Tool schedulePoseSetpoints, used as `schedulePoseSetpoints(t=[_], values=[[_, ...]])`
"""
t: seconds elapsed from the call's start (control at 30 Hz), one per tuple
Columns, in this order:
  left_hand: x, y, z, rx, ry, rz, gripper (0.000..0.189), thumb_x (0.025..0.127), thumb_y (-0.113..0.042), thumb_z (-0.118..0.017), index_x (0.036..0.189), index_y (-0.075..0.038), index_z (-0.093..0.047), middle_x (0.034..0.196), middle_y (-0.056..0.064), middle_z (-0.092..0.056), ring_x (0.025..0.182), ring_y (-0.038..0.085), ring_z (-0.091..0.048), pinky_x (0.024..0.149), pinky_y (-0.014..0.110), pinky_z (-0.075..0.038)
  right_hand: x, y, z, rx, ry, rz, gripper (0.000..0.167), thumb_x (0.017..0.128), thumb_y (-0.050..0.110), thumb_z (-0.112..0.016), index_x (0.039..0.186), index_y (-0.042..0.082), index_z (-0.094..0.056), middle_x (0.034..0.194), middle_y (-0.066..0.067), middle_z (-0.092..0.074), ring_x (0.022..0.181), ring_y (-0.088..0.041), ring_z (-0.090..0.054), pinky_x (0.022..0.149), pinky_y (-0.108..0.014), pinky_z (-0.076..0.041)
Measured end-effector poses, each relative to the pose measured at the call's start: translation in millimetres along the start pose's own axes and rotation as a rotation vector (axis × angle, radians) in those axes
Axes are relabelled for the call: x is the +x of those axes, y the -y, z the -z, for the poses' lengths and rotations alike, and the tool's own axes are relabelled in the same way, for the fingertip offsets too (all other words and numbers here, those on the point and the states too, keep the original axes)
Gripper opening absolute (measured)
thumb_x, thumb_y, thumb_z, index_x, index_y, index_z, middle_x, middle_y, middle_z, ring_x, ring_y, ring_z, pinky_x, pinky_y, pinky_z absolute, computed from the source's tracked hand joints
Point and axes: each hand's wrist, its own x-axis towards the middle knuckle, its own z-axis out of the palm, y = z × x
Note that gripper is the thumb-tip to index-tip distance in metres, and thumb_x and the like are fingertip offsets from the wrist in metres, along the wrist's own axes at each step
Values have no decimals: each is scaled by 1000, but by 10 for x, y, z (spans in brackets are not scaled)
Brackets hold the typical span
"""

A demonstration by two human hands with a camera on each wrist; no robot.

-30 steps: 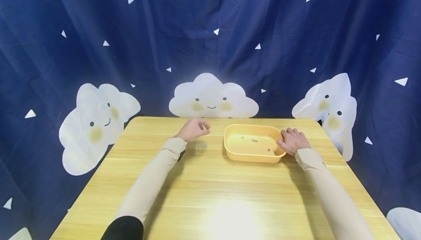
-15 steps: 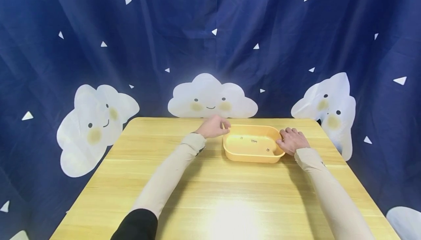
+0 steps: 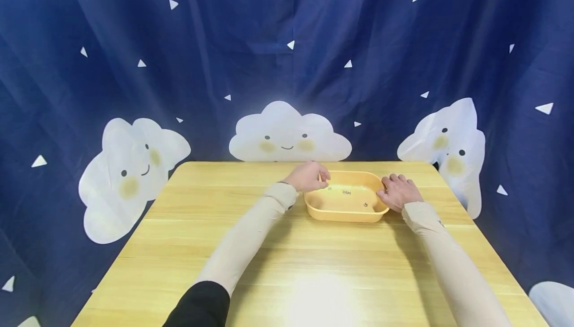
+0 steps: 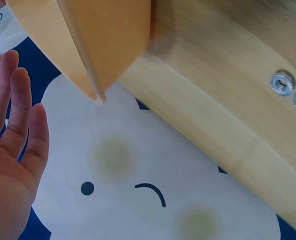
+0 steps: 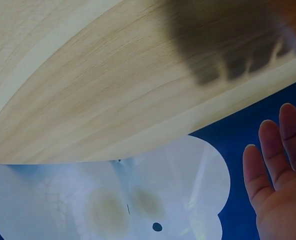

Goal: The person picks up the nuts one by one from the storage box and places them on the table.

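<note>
A shallow yellow plastic bin (image 3: pixel 345 216) sits on the table with several small metal nuts (image 3: pixel 347 192) on its floor. My left hand (image 3: pixel 308 176) hangs over the bin's left end, index finger bent and thumb close to it; I cannot tell whether a nut is between their tips. In the left wrist view the other fingers (image 4: pixel 19 95) are spread beside the bin wall. My right hand (image 3: pixel 398 192) grips the bin's right rim, thumb on the inner side. More hex nuts (image 4: pixel 282 82) lie on the table, hidden in the head view by the left arm.
The wooden table (image 3: pixel 287 252) ends at a back edge close behind the bin. Beyond it hangs a dark blue curtain (image 3: pixel 206 33) with clouds and triangles. A bright glare lies on the table's front middle.
My left hand has moved right, from above the nuts on the table to over the bin's left end. The right hand and the bin have stayed in place.
</note>
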Motion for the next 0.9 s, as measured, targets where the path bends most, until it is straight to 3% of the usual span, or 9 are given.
schedulePoseSetpoints(t=[0.17, 0.43, 0.67, 0.9], values=[[91, -84, -45, 52, 30, -27, 25, 93, -23, -71, 114, -13, -78, 106, -2, -79, 102, 13, -72, 95, 28, -56, -4, -24, 7, 0, -12, 1, 47, 97, 32, -45, 127, -1, -61, 129, -26, -61, 115, -49, -55, 92, -65, -46], [218, -190, -183, 165, 60, -88, 23, 91, -22, -71, 113, -16, -78, 105, -6, -78, 99, 8, -71, 91, 24, -57, 2, -40, -21, 5, -12, 10, 47, 98, 33, -46, 126, -1, -61, 129, -26, -61, 116, -49, -55, 91, -65, -46], [286, -323, -289, 221, 63, -74, 20, 90, -19, -71, 108, -21, -78, 94, -11, -72, 90, 6, -66, 85, 28, -58, -4, -44, -29, 2, -20, 3, 47, 98, 34, -46, 126, 0, -62, 129, -26, -62, 117, -49, -55, 93, -65, -46], [320, -373, -373, 293, 69, -76, 16, 92, -19, -68, 103, -25, -77, 95, -14, -71, 86, 7, -64, 82, 29, -58, -15, -40, -43, 4, -20, 2, 48, 98, 36, -46, 127, 1, -62, 130, -25, -62, 119, -49, -55, 95, -65, -46]])
